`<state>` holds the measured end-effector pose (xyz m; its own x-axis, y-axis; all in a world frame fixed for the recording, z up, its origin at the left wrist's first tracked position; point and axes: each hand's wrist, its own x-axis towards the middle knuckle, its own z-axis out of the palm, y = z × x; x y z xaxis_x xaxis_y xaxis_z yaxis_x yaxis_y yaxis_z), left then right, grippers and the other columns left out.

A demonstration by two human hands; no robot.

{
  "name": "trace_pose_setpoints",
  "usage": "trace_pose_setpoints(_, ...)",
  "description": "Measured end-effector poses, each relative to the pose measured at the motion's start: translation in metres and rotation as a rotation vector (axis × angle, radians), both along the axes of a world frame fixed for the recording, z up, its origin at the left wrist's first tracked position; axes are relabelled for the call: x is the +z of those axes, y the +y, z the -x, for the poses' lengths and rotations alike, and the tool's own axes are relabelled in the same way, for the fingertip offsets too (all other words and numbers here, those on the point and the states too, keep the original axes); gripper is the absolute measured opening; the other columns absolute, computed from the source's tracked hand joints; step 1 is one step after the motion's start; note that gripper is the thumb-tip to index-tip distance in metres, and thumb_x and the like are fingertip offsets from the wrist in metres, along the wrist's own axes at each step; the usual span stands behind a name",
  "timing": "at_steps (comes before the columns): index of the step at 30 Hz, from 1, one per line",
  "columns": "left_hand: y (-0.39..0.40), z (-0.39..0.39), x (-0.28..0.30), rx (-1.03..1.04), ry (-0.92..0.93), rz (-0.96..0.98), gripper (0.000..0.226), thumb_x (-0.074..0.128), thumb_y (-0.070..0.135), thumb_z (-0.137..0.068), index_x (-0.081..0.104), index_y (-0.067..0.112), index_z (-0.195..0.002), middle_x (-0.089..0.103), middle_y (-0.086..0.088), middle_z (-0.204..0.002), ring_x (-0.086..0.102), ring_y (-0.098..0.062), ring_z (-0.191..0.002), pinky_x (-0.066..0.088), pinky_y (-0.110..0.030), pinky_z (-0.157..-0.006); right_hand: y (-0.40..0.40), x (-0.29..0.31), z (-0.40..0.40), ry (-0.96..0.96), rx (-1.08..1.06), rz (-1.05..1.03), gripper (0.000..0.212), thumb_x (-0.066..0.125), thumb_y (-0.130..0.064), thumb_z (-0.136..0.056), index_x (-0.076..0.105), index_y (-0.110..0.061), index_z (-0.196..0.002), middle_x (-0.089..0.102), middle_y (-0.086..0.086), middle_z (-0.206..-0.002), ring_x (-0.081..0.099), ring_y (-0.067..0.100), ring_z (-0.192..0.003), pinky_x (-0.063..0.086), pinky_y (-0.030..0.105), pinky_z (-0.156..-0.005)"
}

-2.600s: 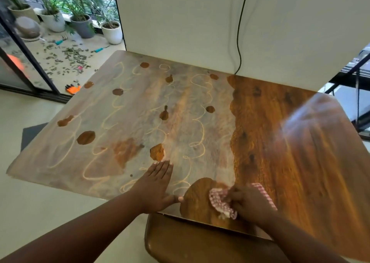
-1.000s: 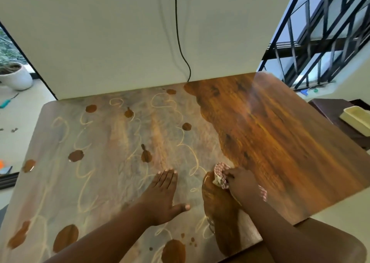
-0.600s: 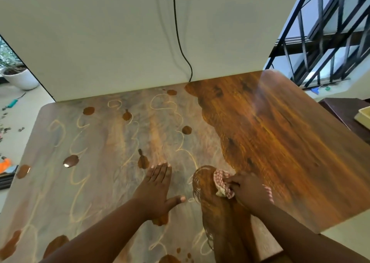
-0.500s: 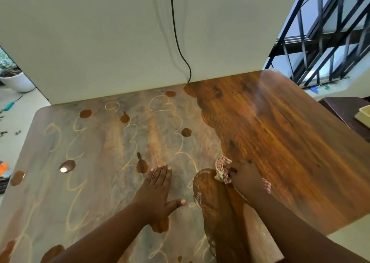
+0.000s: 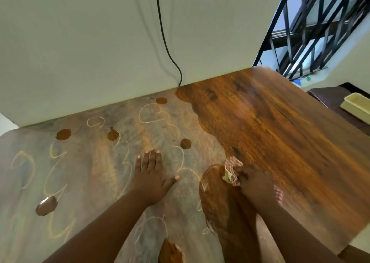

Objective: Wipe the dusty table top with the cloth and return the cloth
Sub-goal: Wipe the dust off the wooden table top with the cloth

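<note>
The wooden table top [image 5: 280, 134] is shiny brown on its right half and grey with dust, pale squiggles and brown spots on its left half. My right hand [image 5: 254, 184] grips a bunched red-and-white checked cloth [image 5: 231, 167] and presses it on the table at the border between dusty and clean wood. A dark wiped streak runs from the cloth back toward the near edge. My left hand [image 5: 149, 174] lies flat on the dusty part, fingers straight, thumb spread to the right.
A white wall [image 5: 100, 42] stands along the table's far edge, with a black cable [image 5: 166, 40] hanging down to it. A black metal railing [image 5: 320, 22] is at the upper right. A cream tray [image 5: 356, 108] sits on a dark surface at the right.
My right hand has pushed the cloth away from me, from the near edge toward the table's middle, leaving a wiped streak. The view has swung to the right. My left hand stays flat.
</note>
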<state>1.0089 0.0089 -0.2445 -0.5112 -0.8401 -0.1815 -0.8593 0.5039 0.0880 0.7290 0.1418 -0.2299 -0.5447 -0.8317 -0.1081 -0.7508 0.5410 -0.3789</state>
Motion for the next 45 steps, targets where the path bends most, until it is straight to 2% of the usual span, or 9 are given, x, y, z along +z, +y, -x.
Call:
trace_pose_setpoints(3, -0.021, 0.003, -0.003, 0.008, 0.013, -0.006, 0.115, -0.012, 0.086, -0.068, -0.013, 0.005, -0.150, -0.011, -0.017, -0.160, -0.015, -0.030, -0.146, -0.020, -0.044, -0.112, -0.046, 0.000, -0.034, 0.025, 0.006, 0.008, 0.031, 0.048, -0.025, -0.095, 0.062, -0.039, -0.118, 0.052, -0.002, -0.132, 0.042, 0.028, -0.112, 0.035, 0.036, -0.089)
trace_pose_setpoints(9, -0.058, 0.013, -0.005, 0.018, 0.013, 0.002, 0.114, -0.006, 0.082, -0.067, -0.009, 0.005, -0.151, -0.008, -0.018, -0.160, -0.012, -0.031, -0.147, -0.015, -0.046, -0.115, -0.004, -0.008, -0.056, 0.005, 0.283, 0.071, 0.029, 0.057, -0.023, -0.091, 0.066, -0.043, -0.110, 0.061, -0.010, -0.118, 0.047, 0.019, -0.103, 0.031, 0.030, -0.081)
trace_pose_setpoints(16, -0.091, 0.013, -0.012, 0.091, -0.021, 0.059, 0.112, -0.012, 0.081, -0.068, -0.011, 0.005, -0.150, -0.008, -0.017, -0.160, -0.013, -0.031, -0.147, -0.023, -0.050, -0.111, -0.082, -0.009, -0.019, 0.088, -0.037, 0.036, 0.033, 0.050, -0.021, -0.093, 0.063, -0.040, -0.117, 0.053, -0.002, -0.133, 0.050, 0.029, -0.110, 0.036, 0.035, -0.091)
trace_pose_setpoints(23, -0.107, 0.034, -0.021, 0.101, 0.132, 0.075, 0.105, -0.003, 0.081, -0.076, -0.010, 0.008, -0.152, -0.013, -0.014, -0.160, -0.015, -0.027, -0.147, -0.026, -0.040, -0.110, -0.080, -0.015, -0.075, 0.004, 0.396, 0.157, 0.031, 0.064, -0.012, -0.085, 0.072, -0.035, -0.105, 0.068, -0.005, -0.109, 0.055, 0.026, -0.098, 0.039, 0.041, -0.083)
trace_pose_setpoints(27, -0.107, 0.032, -0.024, 0.139, 0.232, 0.115, 0.100, 0.000, 0.079, -0.083, -0.009, 0.007, -0.151, -0.009, -0.014, -0.161, -0.014, -0.025, -0.147, -0.031, -0.031, -0.108, -0.061, -0.008, -0.027, 0.003, 0.240, 0.172, 0.039, 0.068, 0.000, -0.078, 0.073, -0.031, -0.101, 0.069, 0.001, -0.103, 0.060, 0.027, -0.093, 0.043, 0.039, -0.082)
trace_pose_setpoints(31, -0.109, 0.034, -0.026, 0.137, 0.264, 0.101, 0.099, 0.005, 0.078, -0.083, -0.013, 0.008, -0.151, -0.014, -0.012, -0.160, -0.018, -0.023, -0.146, -0.028, -0.032, -0.110, -0.151, -0.006, -0.011, 0.074, 0.014, 0.086, 0.034, 0.050, -0.020, -0.094, 0.062, -0.037, -0.120, 0.057, 0.001, -0.117, 0.046, 0.028, -0.103, 0.027, 0.031, -0.075)
trace_pose_setpoints(35, -0.111, 0.033, -0.030, 0.147, 0.270, 0.116, 0.098, 0.003, 0.078, -0.082, -0.013, 0.010, -0.151, -0.014, -0.011, -0.161, -0.020, -0.021, -0.146, -0.027, -0.031, -0.110, -0.210, -0.008, -0.049, 0.032, 0.167, 0.057, 0.035, 0.051, -0.027, -0.094, 0.056, -0.042, -0.125, 0.049, -0.002, -0.132, 0.037, 0.029, -0.116, 0.033, 0.043, -0.097)
trace_pose_setpoints(41, -0.111, 0.033, -0.032, 0.144, 0.293, 0.108, 0.097, 0.003, 0.077, -0.082, -0.015, 0.012, -0.151, -0.016, -0.009, -0.160, -0.025, -0.018, -0.144, -0.025, -0.033, -0.112, -0.157, -0.022, -0.033, 0.030, 0.313, 0.209, 0.034, 0.054, -0.023, -0.092, 0.062, -0.044, -0.117, 0.059, -0.007, -0.116, 0.038, 0.017, -0.094, 0.029, 0.031, -0.074)
trace_pose_setpoints(45, -0.112, 0.032, -0.033, 0.141, 0.296, 0.107, 0.096, 0.004, 0.078, -0.083, -0.014, 0.013, -0.151, -0.015, -0.008, -0.160, -0.025, -0.017, -0.143, -0.027, -0.031, -0.111, -0.236, -0.018, -0.028, 0.099, 0.156, 0.087, 0.036, 0.046, -0.027, -0.095, 0.056, -0.043, -0.125, 0.050, 0.002, -0.129, 0.040, 0.033, -0.117, 0.034, 0.045, -0.099)
